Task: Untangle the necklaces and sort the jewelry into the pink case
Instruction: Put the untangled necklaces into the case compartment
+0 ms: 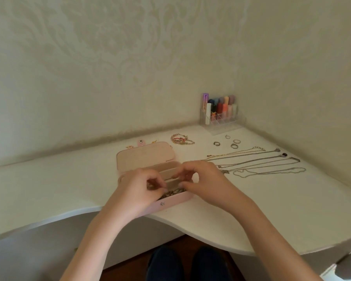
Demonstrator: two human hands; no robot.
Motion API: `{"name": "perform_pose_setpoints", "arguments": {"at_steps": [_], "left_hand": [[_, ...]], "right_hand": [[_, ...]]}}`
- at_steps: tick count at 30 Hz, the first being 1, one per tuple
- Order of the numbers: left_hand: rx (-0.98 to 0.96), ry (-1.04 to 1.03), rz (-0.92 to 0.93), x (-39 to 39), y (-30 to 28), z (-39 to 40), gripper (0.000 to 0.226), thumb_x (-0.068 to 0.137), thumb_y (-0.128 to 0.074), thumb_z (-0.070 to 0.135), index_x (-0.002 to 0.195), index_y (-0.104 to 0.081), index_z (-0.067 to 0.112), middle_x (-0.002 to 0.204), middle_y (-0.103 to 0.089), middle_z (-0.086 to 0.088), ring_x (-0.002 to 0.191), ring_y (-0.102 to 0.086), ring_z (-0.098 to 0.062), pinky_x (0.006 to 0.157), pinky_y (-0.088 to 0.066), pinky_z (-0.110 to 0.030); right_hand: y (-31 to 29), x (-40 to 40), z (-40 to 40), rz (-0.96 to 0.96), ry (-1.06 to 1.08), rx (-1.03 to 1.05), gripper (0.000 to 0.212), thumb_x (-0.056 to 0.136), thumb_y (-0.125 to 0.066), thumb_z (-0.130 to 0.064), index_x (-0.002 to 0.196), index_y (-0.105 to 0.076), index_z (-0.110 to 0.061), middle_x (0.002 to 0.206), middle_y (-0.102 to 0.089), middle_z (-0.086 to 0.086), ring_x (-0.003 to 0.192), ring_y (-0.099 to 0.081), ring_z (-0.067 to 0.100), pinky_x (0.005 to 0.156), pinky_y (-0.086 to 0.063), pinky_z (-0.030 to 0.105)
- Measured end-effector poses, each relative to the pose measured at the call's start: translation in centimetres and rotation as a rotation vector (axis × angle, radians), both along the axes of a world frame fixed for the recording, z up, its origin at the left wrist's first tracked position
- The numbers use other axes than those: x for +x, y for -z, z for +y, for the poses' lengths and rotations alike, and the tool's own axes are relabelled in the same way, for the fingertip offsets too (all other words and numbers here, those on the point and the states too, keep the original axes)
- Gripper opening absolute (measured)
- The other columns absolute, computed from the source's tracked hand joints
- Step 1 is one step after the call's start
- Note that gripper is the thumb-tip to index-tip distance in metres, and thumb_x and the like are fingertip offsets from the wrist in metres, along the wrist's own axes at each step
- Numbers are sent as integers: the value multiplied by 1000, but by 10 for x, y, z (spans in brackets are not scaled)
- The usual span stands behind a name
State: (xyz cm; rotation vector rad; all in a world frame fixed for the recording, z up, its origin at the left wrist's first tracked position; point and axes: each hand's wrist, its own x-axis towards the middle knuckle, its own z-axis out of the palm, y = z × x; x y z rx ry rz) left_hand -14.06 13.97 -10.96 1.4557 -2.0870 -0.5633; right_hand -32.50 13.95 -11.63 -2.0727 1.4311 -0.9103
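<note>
Open pink case (144, 159), chain (171, 193) in front compartment; left hand (139, 188) and right hand (203, 179) curled, pinching inside. White table (49, 185); straightened necklaces (257, 161) right of case; patterned wall (109, 67).

Open pink case (171, 201), necklaces (257, 161) straightened alongside.

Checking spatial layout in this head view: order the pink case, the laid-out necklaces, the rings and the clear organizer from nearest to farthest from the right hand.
1. pink case, under the right hand
2. necklaces, just right
3. rings, farther back right
4. clear organizer, back corner
</note>
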Motion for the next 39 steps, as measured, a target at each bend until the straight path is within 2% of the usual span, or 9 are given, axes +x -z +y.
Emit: {"name": "perform_pose_setpoints", "arguments": {"at_steps": [2,5,9,13,16,22,30,34,39], "left_hand": [[18,-19,-64,-2,-2,0,13,75,-74,32,71,-64,41,84,-64,22,93,-57,-3,93,-44,-32],[-23,-30,-50,-3,-3,-3,21,79,-71,32,79,-57,48,91,-58,26,97,-56,-3,95,-45,-33],[-118,-6,101,-22,-7,-3,14,87,-62,19,88,-66,32,89,-57,27,87,-48,21,80,-34,0],[-215,100,143,-68,-5,-7,13,87,-60,17,89,-69,26,90,-63,20,96,-53,1,77,-33,-8],[-237,212,151,-108,5,-12,12,88,-58,19,90,-67,27,88,-60,22,94,-52,-2,85,-37,-17],[-251,322,92,-161,39,-15,13,87,-56,18,92,-67,22,93,-67,10,94,-54,-13,90,-41,-36],[-267,377,111,-161,55,-15,16,84,-54,18,93,-67,21,93,-65,8,97,-53,-13,91,-38,-27],[-282,379,110,-161,57,-16,17,84,-53,19,93,-66,22,92,-64,9,97,-52,-11,89,-38,-27],[-284,376,123,-160,57,-16,15,85,-56,16,94,-66,21,92,-63,9,98,-50,-10,89,-34,-23]], "right_hand": [[2,-3,-1,49,26,-18,20,82,-68,-11,93,-71,-27,87,-64,-13,77,-53,-1,70,-39,7],[1,-20,-3,-19,97,-45,15,85,-67,-16,91,-71,-29,91,-65,-16,78,-53,-1,70,-39,4],[6,-79,-13,-66,390,-127,10,87,-65,-14,91,-72,-20,90,-67,-11,71,-54,0,67,-39,6],[25,-167,-9,92,906,-196,19,89,-56,-8,101,-71,-6,103,-71,14,92,-63,32,84,-47,37],[38,-199,2,157,1080,-111,22,87,-57,-2,106,-68,3,107,-67,27,102,-60,41,88,-44,41],[45,-200,0,280,1073,-14,7,83,-62,-3,85,-68,1,89,-67,24,88,-62,38,71,-45,35],[51,-193,-2,442,989,89,24,98,-42,-14,113,-54,0,115,-53,19,110,-46,36,85,-41,39],[51,-189,-2,341,1021,93,22,97,-39,-12,110,-53,-1,116,-52,18,109,-47,36,87,-40,41],[45,-190,-3,279,990,131,23,94,-53,-35,96,-58,-13,104,-53,8,104,-52,30,84,-41,38]]}}
